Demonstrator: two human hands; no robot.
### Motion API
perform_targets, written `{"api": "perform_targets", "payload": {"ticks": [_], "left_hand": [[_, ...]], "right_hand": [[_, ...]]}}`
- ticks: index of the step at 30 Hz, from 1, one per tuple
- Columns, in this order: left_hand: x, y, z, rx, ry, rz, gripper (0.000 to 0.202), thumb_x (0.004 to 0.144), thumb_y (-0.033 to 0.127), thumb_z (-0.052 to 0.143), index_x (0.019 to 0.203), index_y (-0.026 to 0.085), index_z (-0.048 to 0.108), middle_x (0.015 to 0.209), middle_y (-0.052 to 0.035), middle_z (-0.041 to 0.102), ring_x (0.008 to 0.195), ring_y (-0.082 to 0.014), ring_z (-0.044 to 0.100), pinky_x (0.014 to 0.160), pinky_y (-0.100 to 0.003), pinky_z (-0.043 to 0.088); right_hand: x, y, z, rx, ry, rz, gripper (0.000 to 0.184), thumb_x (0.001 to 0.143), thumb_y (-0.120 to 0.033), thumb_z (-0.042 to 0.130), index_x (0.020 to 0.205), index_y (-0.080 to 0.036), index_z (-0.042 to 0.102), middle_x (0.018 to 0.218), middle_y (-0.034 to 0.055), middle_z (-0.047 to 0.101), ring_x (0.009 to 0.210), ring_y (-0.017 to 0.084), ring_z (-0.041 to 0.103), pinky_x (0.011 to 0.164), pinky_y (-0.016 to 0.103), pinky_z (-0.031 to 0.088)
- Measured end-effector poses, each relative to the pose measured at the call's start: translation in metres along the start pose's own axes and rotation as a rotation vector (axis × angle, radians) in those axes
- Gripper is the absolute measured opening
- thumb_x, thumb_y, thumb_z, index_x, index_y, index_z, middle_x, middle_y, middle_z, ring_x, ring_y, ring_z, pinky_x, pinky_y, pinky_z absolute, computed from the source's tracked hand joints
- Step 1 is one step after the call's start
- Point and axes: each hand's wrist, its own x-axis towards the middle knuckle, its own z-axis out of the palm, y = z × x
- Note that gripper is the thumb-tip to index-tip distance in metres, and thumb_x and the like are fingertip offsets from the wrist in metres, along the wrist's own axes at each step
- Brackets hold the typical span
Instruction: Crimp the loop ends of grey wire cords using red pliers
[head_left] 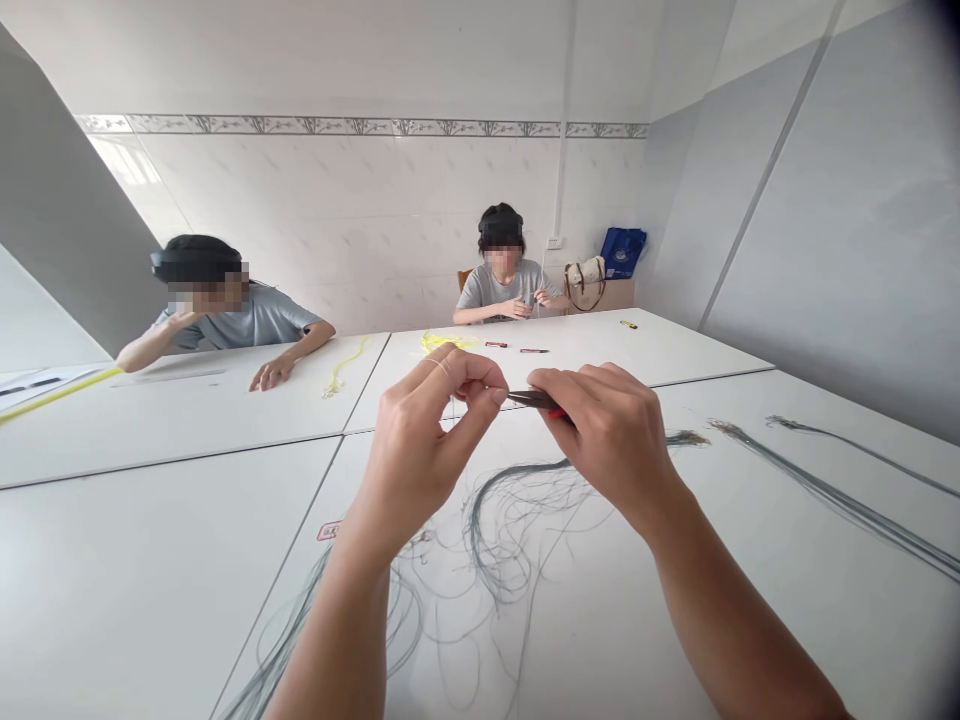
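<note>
Head view, left hand pinched, anything in it too small to tell, right hand wrapped around pliers near the clock's centre, pointing to nine, grey threads on white tabletop at six, thread bundles toward four

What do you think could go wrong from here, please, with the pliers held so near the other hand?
The tips of the pliers sit right by the fingertips of the left hand, so a slip of the right hand might nip them. The loose dark strands lie looped on the table below, so they could tangle.
</note>
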Motion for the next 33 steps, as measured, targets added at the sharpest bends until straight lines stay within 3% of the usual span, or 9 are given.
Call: {"api": "perform_targets", "payload": {"ticks": [7, 12, 19, 33], "left_hand": [[-0.0001, 0.0008, -0.0015, 0.009, -0.017, -0.022, 0.014, 0.096, 0.006, 0.057, 0.09, 0.019, 0.06, 0.082, 0.0029, 0.06, 0.076, -0.0098, 0.052, 0.071, -0.025, 0.044], [-0.0008, -0.0003, -0.0022, 0.037, -0.02, -0.042, 0.014, 0.096, 0.008, 0.057, 0.089, 0.02, 0.06, 0.074, 0.0043, 0.051, 0.067, -0.0092, 0.044, 0.063, -0.024, 0.04], [-0.0045, -0.0041, -0.0021, 0.076, 0.089, -0.111, 0.008, 0.094, 0.014, 0.062, 0.091, 0.021, 0.065, 0.063, 0.0071, 0.035, 0.056, -0.0081, 0.031, 0.055, -0.024, 0.032], [-0.0032, -0.0047, -0.0001, 0.234, 0.131, 0.003, 0.007, 0.095, 0.014, 0.062, 0.093, 0.019, 0.066, 0.065, 0.0072, 0.047, 0.054, -0.0056, 0.036, 0.053, -0.021, 0.031]], "right_hand": [[-0.0016, -0.0003, 0.0014, 0.002, 0.006, -0.001, 0.016, 0.092, -0.005, 0.057, 0.089, -0.017, 0.066, 0.057, -0.0053, 0.049, 0.054, 0.011, 0.035, 0.059, 0.028, 0.031], [-0.0029, -0.0002, 0.0028, 0.033, -0.014, 0.002, 0.015, 0.094, -0.007, 0.056, 0.093, -0.018, 0.067, 0.059, -0.0054, 0.05, 0.054, 0.011, 0.037, 0.059, 0.027, 0.032], [-0.0027, -0.0018, 0.0018, 0.075, -0.021, 0.007, 0.015, 0.095, -0.008, 0.055, 0.093, -0.018, 0.067, 0.059, -0.0053, 0.05, 0.054, 0.011, 0.036, 0.059, 0.026, 0.033], [-0.0025, 0.0016, 0.0047, 0.138, -0.039, 0.015, 0.016, 0.095, -0.008, 0.054, 0.094, -0.018, 0.067, 0.06, -0.0044, 0.054, 0.054, 0.01, 0.039, 0.059, 0.026, 0.033]]}}
